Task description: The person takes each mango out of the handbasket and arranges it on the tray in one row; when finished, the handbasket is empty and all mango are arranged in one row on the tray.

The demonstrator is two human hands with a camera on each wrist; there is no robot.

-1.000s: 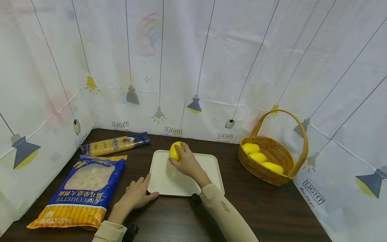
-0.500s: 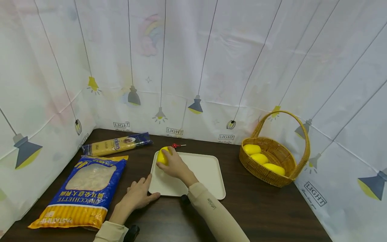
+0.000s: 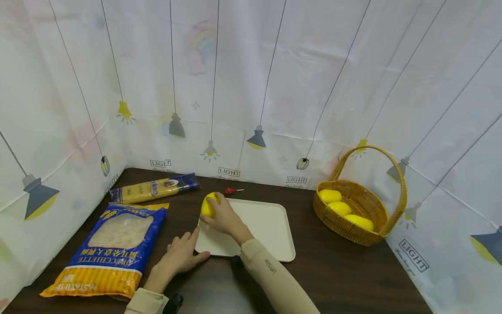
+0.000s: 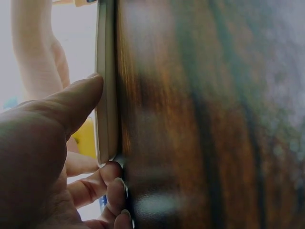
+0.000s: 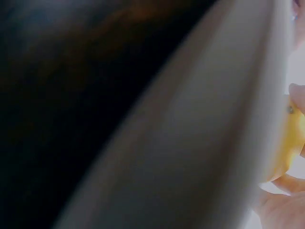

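Observation:
In the head view my right hand (image 3: 224,215) holds a smooth yellow mango (image 3: 209,205) over the back left corner of a cream rectangular tray (image 3: 259,226). The right wrist view catches the same mango (image 5: 291,140) at its right edge, a dark stem spot near its top and fingers around it. My left hand (image 3: 181,255) rests at the tray's front left corner, index fingertip by the left edge and thumb along the front edge. In the left wrist view its thumb (image 4: 86,95) lies against the tray's rim (image 4: 106,119).
A wicker basket (image 3: 366,203) with 3 yellow mangoes stands at the right. At the left lie a blue and orange pasta bag (image 3: 107,248) and a long spaghetti pack (image 3: 153,189). Behind the tray is a small red item with a thin pale shaft (image 3: 231,190). Printed cloth surrounds the table.
My right hand has carried the mango left across the tray to its back left corner, uncovering the small red item. My left hand has stayed at the tray's corner.

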